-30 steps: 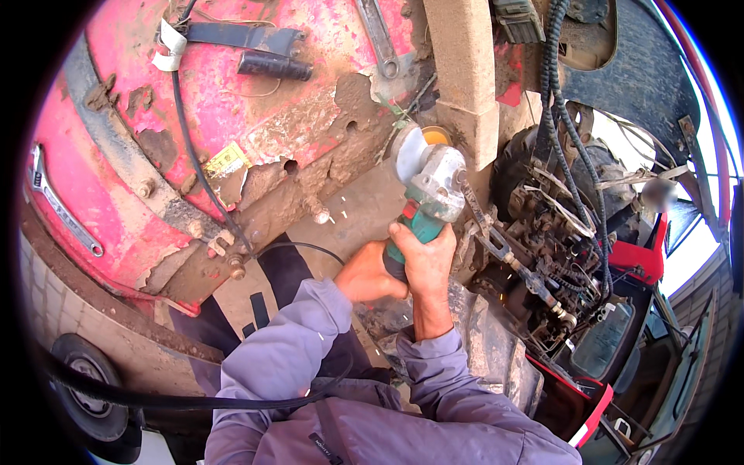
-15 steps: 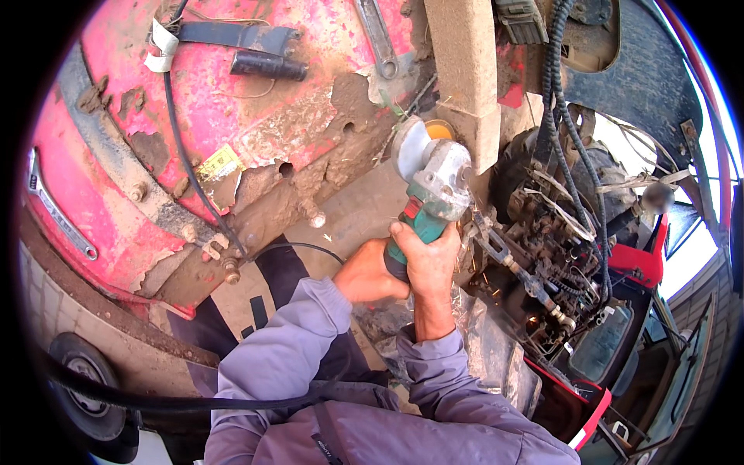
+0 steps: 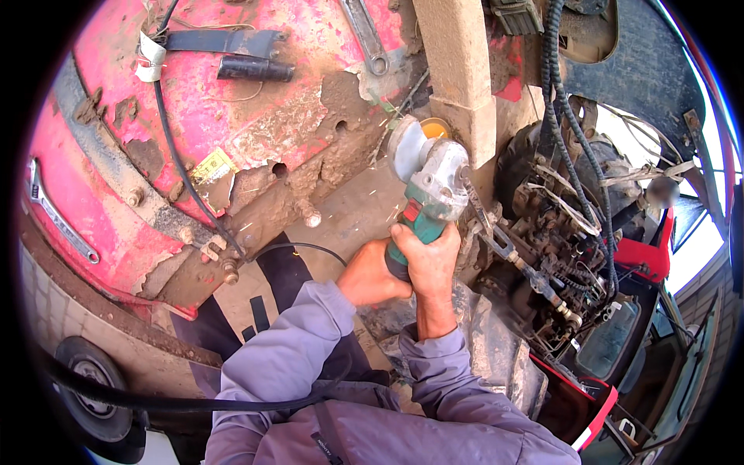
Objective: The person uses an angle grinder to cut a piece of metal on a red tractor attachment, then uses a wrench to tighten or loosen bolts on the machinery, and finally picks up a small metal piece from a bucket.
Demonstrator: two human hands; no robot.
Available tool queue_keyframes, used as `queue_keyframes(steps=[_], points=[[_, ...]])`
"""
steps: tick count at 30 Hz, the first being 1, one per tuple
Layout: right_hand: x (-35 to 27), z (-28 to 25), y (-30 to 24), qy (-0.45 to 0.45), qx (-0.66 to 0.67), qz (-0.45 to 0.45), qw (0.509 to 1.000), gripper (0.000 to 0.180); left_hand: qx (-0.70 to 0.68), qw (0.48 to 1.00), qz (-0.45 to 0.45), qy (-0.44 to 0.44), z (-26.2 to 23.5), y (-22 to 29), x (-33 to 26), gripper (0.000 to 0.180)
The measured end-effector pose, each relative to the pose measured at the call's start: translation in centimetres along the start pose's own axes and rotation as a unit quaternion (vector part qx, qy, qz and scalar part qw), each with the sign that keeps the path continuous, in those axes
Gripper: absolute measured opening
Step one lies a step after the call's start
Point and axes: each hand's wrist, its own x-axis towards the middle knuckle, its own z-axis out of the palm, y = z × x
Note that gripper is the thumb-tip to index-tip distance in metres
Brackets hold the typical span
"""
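1. Gripping the green plastic body of a hand-held angle grinder with a grey metal head point(image 3: 428, 186), the right hand point(image 3: 428, 260) has its fingers wrapped tight round the handle, thumb side toward the tool's head.
2. The left hand point(image 3: 370, 277) sits just beside the right, at the rear end of the same handle; its fingers curl in against the tool, though how fully they close round it cannot be told because the right hand hides them.
3. The grinder is held up at the middle of the view, its pale round guard and disc point(image 3: 404, 146) pointing up and left, just beside the foot of a tan, dusty upright metal post point(image 3: 459, 70).
4. A small round orange-yellow part point(image 3: 435, 128) shows between the disc and the post.
5. A thin black power cord point(image 3: 298, 248) loops away from the hands to the left.
6. Left of the disc lies the flaking red-painted, mud-caked metal body panel point(image 3: 201, 116) of a machine, with rust holes and a yellow sticker.
7. A long silver spanner point(image 3: 368, 35) lies on the panel near its top edge, and a black flat bar point(image 3: 225, 40) well to the left.
8. Right of the hands stands a dirty engine block with black hoses and linkages point(image 3: 554, 232).
9. Both forearms wear grey-lilac sleeves point(image 3: 310, 356).
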Motion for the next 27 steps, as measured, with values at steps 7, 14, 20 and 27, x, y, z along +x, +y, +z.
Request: queue_keyframes(steps=[7,14,20,27], points=[[-0.3,0.4,-0.4,0.006,0.012,-0.018,1.0,0.041,-0.019,0.999,-0.026,-0.039,-0.4,1.1,-0.3,0.032],[-0.8,0.1,-0.8,0.007,-0.014,-0.007,1.0,0.043,-0.011,0.999,0.002,-0.031,0.0,1.0,-0.7,0.033],[-0.5,0.1,-1.3,0.008,-0.015,-0.024,1.0,0.043,-0.03,0.998,-0.031,-0.044,-0.2,2.0,-0.7,0.034],[-0.6,0.1,-1.3,0.007,-0.007,-0.012,1.0,0.046,-0.005,0.999,-0.006,-0.039,-0.1,1.2,-0.5,0.034]])
